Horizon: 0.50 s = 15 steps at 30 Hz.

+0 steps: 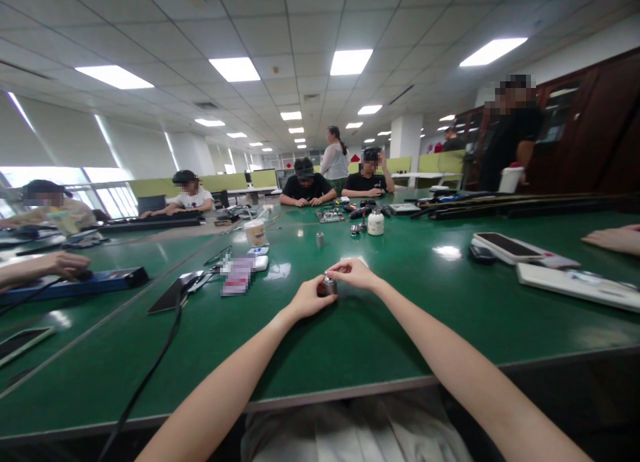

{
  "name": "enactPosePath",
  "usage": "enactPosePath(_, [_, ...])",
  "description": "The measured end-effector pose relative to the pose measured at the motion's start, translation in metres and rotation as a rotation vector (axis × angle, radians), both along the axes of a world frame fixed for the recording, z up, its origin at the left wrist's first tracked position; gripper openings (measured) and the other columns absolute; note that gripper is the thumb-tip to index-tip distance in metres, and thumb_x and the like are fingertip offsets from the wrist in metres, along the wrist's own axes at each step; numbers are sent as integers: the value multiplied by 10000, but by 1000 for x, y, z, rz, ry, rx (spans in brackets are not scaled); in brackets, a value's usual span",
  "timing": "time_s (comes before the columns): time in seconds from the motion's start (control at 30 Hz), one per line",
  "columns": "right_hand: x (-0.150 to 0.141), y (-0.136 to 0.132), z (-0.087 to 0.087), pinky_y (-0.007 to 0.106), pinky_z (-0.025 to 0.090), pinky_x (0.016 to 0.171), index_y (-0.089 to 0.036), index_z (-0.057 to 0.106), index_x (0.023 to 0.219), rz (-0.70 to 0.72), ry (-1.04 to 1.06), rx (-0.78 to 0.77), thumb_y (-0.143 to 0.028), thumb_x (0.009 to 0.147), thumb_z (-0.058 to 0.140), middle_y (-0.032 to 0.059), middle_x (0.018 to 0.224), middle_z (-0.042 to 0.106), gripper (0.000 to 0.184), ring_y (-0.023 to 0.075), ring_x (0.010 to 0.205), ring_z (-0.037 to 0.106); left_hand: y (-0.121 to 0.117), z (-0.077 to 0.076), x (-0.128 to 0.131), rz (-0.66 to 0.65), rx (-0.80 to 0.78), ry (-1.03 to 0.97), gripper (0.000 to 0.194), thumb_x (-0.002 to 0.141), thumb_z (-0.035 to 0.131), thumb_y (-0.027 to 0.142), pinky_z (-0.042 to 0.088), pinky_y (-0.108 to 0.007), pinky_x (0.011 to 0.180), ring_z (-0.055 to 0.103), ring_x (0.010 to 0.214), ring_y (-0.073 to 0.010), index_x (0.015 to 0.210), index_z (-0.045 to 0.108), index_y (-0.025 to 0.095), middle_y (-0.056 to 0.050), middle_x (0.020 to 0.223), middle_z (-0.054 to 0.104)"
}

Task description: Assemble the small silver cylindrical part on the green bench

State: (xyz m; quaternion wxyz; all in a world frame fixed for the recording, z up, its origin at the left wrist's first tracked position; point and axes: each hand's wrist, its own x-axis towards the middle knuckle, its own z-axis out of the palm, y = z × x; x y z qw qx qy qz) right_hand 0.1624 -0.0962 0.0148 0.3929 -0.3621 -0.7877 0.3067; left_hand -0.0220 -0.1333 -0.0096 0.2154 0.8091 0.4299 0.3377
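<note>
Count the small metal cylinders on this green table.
2 clearly: one metal cylinder in your left hand, right hand at its top; another cylinder stands beyond your hands. Shiny pieces by the white jar are too small to tell.

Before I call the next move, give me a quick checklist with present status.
1. Left hand on the metal cylinder: ok, thumb and fingers about it.
2. Right hand at the cylinder's top: ok, fingertips there.
3. Anything pinched in those fingertips: cannot tell, too small.
4. Second metal cylinder clear of both hands: ok, standing apart, farther off on the green table.
5. Black cable clear of the arms: ok, left of the left forearm.
</note>
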Motion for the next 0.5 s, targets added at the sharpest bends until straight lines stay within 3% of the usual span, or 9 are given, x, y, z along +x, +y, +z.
enactPosePath(0.17, [-2,-4,1,213,384,502,-144,770,924,-13,-93,55,-460,730,684,67,746,734,381,118,564,543,-1,1,-1,-7,-8,-3,475,722,687,338,499,-298,750,629,793,-181,1146,599,143,-53,928,695])
enactPosePath(0.5, [0,-7,9,226,469,621,-177,763,898,-49,-141,145,-392,769,661,51,821,746,270,146,690,630,-1,1,1,-12,-7,-9,483,717,688,312,495,-286,721,621,756,-168,1156,600,131,-50,911,691])
